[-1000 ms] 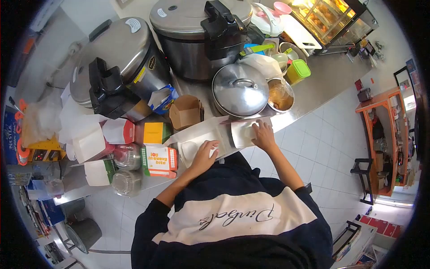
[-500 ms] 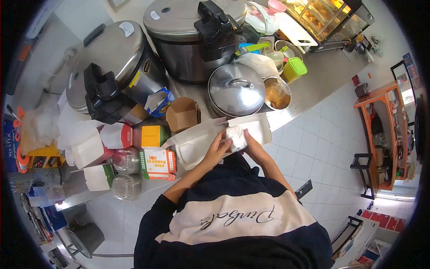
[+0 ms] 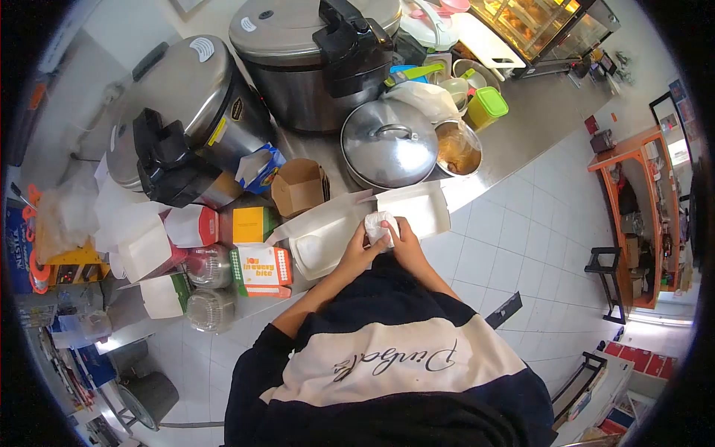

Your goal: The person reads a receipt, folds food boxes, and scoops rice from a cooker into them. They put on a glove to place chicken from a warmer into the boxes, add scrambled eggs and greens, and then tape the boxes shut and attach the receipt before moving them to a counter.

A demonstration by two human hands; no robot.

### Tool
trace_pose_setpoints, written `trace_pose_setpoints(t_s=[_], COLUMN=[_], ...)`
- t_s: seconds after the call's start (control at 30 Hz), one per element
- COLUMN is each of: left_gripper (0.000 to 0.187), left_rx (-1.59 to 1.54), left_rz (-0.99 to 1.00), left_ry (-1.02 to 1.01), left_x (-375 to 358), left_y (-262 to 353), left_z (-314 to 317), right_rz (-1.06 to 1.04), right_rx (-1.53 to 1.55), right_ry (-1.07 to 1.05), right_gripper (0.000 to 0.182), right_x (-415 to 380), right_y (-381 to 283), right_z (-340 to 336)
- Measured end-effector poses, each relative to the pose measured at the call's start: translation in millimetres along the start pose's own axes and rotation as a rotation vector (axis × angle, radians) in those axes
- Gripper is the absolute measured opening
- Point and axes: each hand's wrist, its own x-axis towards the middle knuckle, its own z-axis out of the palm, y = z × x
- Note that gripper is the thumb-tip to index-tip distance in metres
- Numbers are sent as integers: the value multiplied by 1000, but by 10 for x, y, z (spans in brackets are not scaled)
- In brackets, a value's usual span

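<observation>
Between my two hands is a small white bundle, wrapped in paper, its contents hidden. My left hand is closed around its left and lower side. The fingers of my right hand press on it from the right. Just beyond my hands, at the counter's front edge, lie two open white cardboard boxes. The left box holds another white wrapped bundle; nothing shows inside the right box.
Behind the boxes stand an open brown carton, a lidded metal pot and two large cookers. Printed food boxes and clear plastic containers crowd the left. A bowl of brown food sits right of the pot.
My hands have drawn closer together and slightly left around the bundle, which now looks more compact and rounded. The view has shifted slightly.
</observation>
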Motion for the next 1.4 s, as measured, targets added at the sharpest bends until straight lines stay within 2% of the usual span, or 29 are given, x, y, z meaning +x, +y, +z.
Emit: trace_pose_setpoints(t_s=[0.1, 0.3, 0.4, 0.5, 0.6, 0.7, 0.8, 0.87, 0.9, 0.93, 0.97, 1.03, 1.13, 1.2, 1.23, 1.27, 1.3, 1.37, 1.4], left_gripper=[54, 52, 49, 47, 47, 47, 49, 51, 52, 53, 53, 53, 50, 45, 47, 49, 50, 51, 52], left_rx=[3, -29, -49, -74, -96, -89, -29, -70, -35, 0, 35, 306, 710, 883, 965, 980, 994, 973, 962], left_rz=[-7, -37, -38, -47, -107, -142, -223, -269, -281, -295, -310, -217, -2, 166, 149, 139, 130, 88, 68], left_ry=[-18, -34, -17, 8, 19, 7, -5, -13, 28, 70, 113, 261, 393, 514, 601, 717, 831, 920, 963], left_x=[-2, -19, -7, -1, -9, 6, 18, 29, 11, -30, -73, -141, -297, -433, -522, -603, -689, -842, -897], left_y=[-50, 77, 79, 107, 181, 101, 18, -37, 1, 50, 81, -115, -359, -209, -112, -87, -79, -290, -430], left_z=[-13, 25, 34, 33, 19, -4, -66, -131, -154, -177, -211, -327, -555, -634, -681, -742, -804, -992, -1079], right_rz=[-5, 9, -2, 136, 117, 35, 117, 200, 239, 42, -143, -385, -177, -268, -312, -171, -118, -6, 12], right_rx=[-135, -25, 140, 237, 161, 359, 425, 236, 142, -230, -319, -543, -915, -746, -663, -503, -580, -733, -729], right_ry=[18, -5, -92, -211, -391, -396, -411, -273, -204, -17, 126, 295, 3, 58, 83, 84, 51, -11, -30], right_gripper=[40, 45, 47, 52, 60, 64, 64, 59, 56, 55, 56, 58, 67, 69, 70, 76, 78, 82, 88], right_x=[-48, -40, -51, -14, -34, -66, -48, 11, 40, 111, 108, 239, 257, 352, 376, 386, 376, 378, 455], right_y=[-97, -134, -110, -53, -156, -30, -9, 8, 28, 109, 146, 366, 537, 812, 815, 822, 702, 520, 668], right_z=[-7, -45, -88, -141, -260, -208, -273, -383, -458, -443, -448, -340, -135, -59, -36, -42, -58, -82, -59])
